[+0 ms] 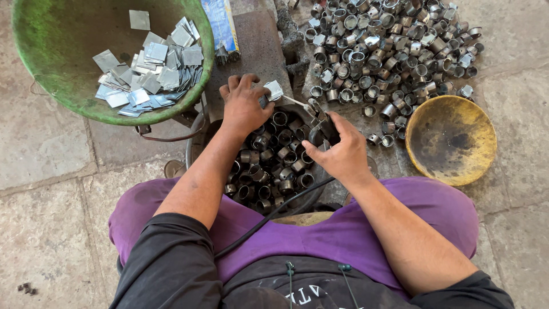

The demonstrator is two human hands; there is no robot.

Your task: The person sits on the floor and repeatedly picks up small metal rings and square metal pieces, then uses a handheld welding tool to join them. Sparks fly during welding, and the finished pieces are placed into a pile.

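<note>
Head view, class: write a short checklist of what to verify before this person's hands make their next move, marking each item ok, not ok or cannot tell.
1. Left hand holds a flat metal square: ok.
2. Right hand grips the dark corded tool: ok.
3. Tool tip meets the square: cannot tell, too small.
4. Cable lies free over the lap: ok.
5. Green bowl holds more squares within the left hand's reach: ok.
6. Yellow dish is free of parts: ok.

Green basin, upper left: holds loose flat square metal plates | Stone floor, upper right: heap of short metal rings | Beside heap: shallow yellow bowl, stained dark inside | Blue packet lying behind basin
</note>
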